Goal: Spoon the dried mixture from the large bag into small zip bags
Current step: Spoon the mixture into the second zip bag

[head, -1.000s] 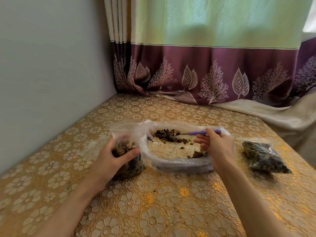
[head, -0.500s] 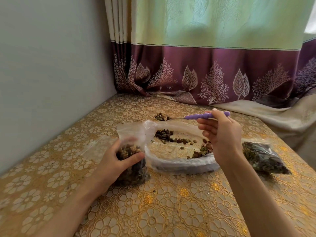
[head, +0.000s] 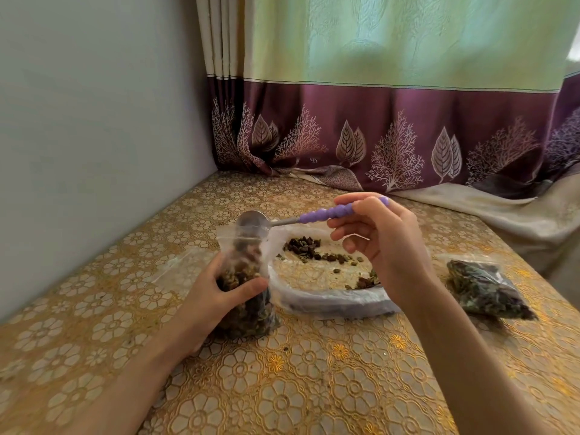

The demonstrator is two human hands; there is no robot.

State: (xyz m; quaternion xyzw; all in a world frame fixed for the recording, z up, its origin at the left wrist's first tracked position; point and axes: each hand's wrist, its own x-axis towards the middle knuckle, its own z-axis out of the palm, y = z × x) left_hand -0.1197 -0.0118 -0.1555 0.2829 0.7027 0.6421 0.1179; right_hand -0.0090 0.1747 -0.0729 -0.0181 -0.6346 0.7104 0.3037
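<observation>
Two hands work: left [head: 216,296] grips small zip bag [head: 246,277], right [head: 386,246] pinches spoon [head: 314,216] over it.

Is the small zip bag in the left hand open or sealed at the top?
Open: the spoon bowl sits in the mouth of the small zip bag, held upright by the left hand.

We see grey wall [head: 94,120] left, green-and-purple leaf-print curtain [head: 392,120] behind, daylight glowing through it, gold floral cloth covering table [head: 282,387].
</observation>
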